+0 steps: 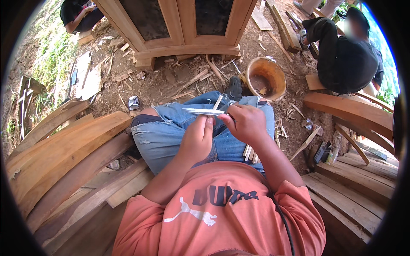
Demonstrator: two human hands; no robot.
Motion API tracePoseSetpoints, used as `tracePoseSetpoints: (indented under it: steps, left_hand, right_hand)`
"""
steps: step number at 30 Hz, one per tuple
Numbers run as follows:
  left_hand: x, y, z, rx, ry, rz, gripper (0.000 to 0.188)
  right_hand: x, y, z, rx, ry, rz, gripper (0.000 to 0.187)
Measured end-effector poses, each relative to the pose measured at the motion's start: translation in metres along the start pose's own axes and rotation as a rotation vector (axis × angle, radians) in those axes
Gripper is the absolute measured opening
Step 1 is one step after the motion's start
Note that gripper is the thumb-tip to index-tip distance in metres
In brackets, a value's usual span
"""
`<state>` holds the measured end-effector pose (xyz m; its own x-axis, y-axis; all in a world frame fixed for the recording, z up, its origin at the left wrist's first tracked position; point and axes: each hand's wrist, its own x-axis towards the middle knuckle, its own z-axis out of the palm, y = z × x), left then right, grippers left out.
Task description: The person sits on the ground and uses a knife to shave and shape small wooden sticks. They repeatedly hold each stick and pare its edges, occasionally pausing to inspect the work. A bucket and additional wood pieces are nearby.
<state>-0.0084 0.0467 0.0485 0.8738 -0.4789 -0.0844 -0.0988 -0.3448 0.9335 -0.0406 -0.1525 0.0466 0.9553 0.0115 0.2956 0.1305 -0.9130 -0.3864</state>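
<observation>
Over my lap, my left hand (pixel 198 136) is closed around a thin pale wooden stick (pixel 218 101), whose upper end points up and away from me. My right hand (pixel 248 123) grips a knife (pixel 200 111), its handle mostly hidden in the fist. The blade points left and lies across the stick just above my left fingers. Several thin wooden strips (pixel 252 154) rest on my jeans (pixel 156 138), beside my right forearm and partly covered by it.
A wooden frame with dark panels (pixel 179 25) stands ahead. A worn bucket (pixel 265 79) sits beyond my right knee. Curved boards (pixel 72 145) lie at left; planks (pixel 350 187) lie at right. A person in dark clothes (pixel 348 59) sits far right, another (pixel 79 17) far left. Wood scraps litter the ground.
</observation>
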Motion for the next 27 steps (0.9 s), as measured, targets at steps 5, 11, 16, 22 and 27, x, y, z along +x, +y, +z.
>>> tracePoseSetpoints:
  steps: [5,11,16,22,27]
  left_hand:
    - [0.015,0.008,-0.005,0.038,-0.014,-0.03,0.025]
    - [-0.017,-0.018,-0.022,-0.177,-0.055,-0.153,0.031]
    - [-0.008,-0.015,-0.032,-0.571,-0.09,-0.24,0.035]
    - [0.001,-0.032,-0.035,-0.749,-0.326,-0.286,0.03]
    - [-0.003,-0.011,-0.027,-0.923,-0.255,-0.347,0.028]
  right_hand:
    - [0.016,0.0,-0.008,-0.17,0.121,0.034,0.045]
    - [0.032,0.109,-0.048,-0.37,0.137,0.409,0.045]
    - [0.018,0.035,-0.026,-0.11,0.029,0.167,0.045]
    - [0.002,-0.029,-0.008,0.161,0.016,-0.011,0.04]
    - [-0.001,-0.028,0.004,0.167,-0.01,-0.011,0.038]
